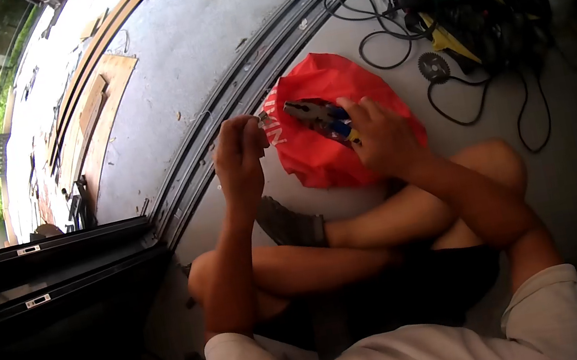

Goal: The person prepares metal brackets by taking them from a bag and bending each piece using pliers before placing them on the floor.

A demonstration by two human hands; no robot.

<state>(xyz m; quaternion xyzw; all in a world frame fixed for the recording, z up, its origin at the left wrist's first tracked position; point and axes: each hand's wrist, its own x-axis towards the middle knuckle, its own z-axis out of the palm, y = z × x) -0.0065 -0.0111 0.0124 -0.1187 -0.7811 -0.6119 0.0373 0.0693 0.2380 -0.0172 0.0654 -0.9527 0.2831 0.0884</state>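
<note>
Grey floor [480, 136], left hand [240, 156] raised, grip pinching small piece [263, 118], right hand [384, 135] forward, grip around pliers [313, 110]

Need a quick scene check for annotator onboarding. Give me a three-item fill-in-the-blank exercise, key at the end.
1. The right hand holds ____ with blue and yellow handles.
2. The wrinkled fabric with white lettering is coloured ____.
3. The left hand is ____ from the toothed disc than the right hand is.

Missing words: pliers; red; farther.
</note>
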